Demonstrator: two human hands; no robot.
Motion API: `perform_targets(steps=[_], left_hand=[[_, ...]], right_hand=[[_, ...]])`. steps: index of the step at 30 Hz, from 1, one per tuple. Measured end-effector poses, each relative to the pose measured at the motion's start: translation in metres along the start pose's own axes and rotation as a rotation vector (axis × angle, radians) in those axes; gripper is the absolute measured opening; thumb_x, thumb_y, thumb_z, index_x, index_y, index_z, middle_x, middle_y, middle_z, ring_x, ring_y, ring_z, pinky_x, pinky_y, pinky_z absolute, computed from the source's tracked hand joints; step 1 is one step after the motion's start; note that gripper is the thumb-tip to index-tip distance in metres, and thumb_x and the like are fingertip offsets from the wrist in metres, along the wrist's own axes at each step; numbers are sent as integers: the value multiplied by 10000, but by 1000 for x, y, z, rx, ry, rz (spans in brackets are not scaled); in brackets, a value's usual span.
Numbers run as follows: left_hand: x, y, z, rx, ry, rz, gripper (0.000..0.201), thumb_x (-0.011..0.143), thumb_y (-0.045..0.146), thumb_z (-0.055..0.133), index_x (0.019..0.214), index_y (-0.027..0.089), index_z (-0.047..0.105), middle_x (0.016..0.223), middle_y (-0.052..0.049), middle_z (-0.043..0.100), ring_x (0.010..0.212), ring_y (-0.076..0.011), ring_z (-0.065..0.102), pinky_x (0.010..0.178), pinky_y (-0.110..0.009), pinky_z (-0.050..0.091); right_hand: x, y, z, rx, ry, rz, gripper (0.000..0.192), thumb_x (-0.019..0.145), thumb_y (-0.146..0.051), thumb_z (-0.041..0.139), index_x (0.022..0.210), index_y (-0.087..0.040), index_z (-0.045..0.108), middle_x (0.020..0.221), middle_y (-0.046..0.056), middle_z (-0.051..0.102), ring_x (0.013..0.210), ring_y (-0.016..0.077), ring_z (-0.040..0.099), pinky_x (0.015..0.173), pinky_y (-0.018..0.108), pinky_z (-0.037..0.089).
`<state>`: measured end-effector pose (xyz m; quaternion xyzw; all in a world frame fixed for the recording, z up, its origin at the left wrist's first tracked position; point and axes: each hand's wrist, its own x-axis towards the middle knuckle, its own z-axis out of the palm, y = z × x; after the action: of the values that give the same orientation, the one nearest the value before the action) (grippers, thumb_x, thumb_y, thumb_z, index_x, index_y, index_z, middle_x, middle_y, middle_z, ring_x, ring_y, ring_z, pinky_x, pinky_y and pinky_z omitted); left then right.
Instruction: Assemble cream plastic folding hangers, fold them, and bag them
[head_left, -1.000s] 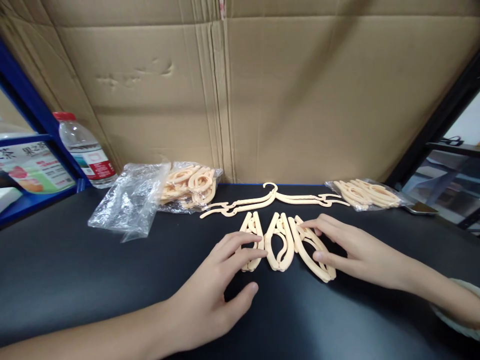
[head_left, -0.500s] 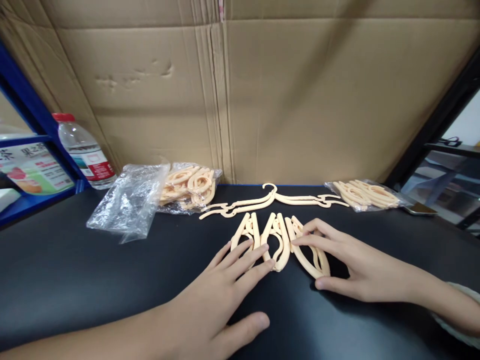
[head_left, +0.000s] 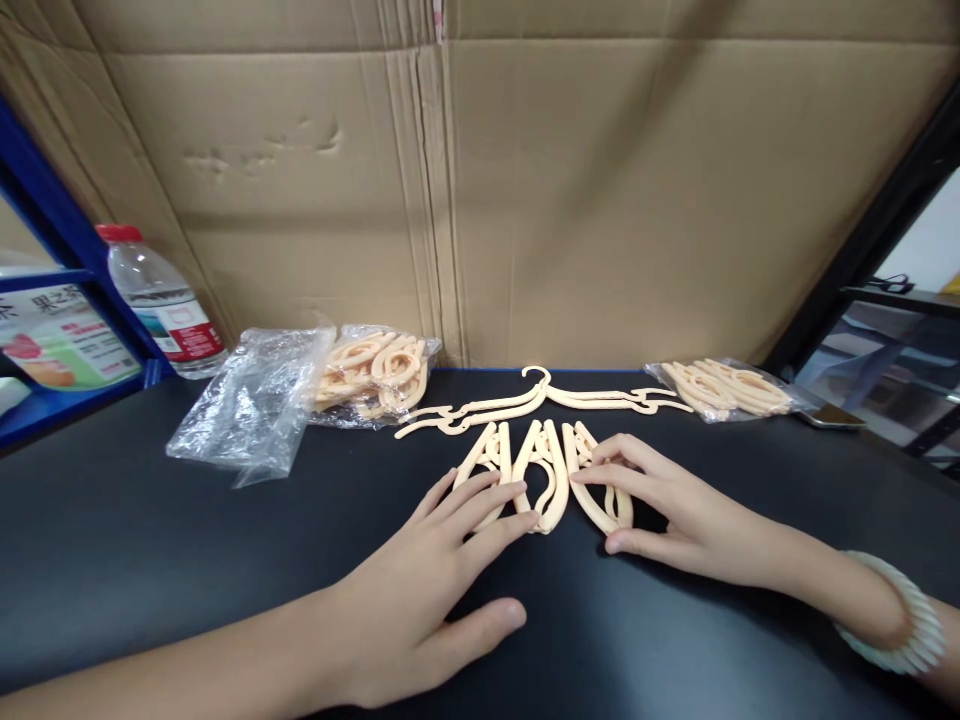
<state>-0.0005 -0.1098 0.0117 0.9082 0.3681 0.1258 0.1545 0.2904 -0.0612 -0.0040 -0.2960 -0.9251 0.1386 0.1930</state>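
Three cream plastic folding hangers lie folded side by side in front of me. My left hand point(head_left: 431, 575) rests with its fingers spread over the left folded hanger point(head_left: 505, 452) and the lower edge of the middle folded hanger point(head_left: 557, 480). Around the right folded hanger point(head_left: 587, 503) my right hand point(head_left: 675, 505) is closed, fingers on its upper part and thumb at its lower end. That hanger is partly covered by the fingers. Just behind the row lies an unfolded hanger point(head_left: 592, 399), hook pointing away, arms spread to both sides.
On the black table point(head_left: 187, 560), a bag of folded hangers point(head_left: 375, 375) and a crumpled clear bag point(head_left: 251, 400) lie at the back left, by a water bottle point(head_left: 169, 310). Another bagged set point(head_left: 724, 388) and a phone-like flat object point(head_left: 832, 415) are back right. Cardboard point(head_left: 600, 180) stands behind.
My right hand has shifted left with the right folded hanger, turning it more upright and nearer the middle one. The left hand stays on its hangers. The view has shifted slightly.
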Motion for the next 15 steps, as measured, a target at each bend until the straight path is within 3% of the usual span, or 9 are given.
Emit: perform_targets(steps=[15], left_hand=[[0, 0, -4, -13, -49, -11, 537, 870, 341, 580, 1390, 306, 452, 1494, -67, 419, 1412, -312, 304, 1147, -614, 137]], right_hand=[[-2, 1, 0, -44, 4, -50, 537, 903, -359, 597, 1403, -266, 423, 1204, 105, 471, 1142, 207, 480, 973, 366, 445]])
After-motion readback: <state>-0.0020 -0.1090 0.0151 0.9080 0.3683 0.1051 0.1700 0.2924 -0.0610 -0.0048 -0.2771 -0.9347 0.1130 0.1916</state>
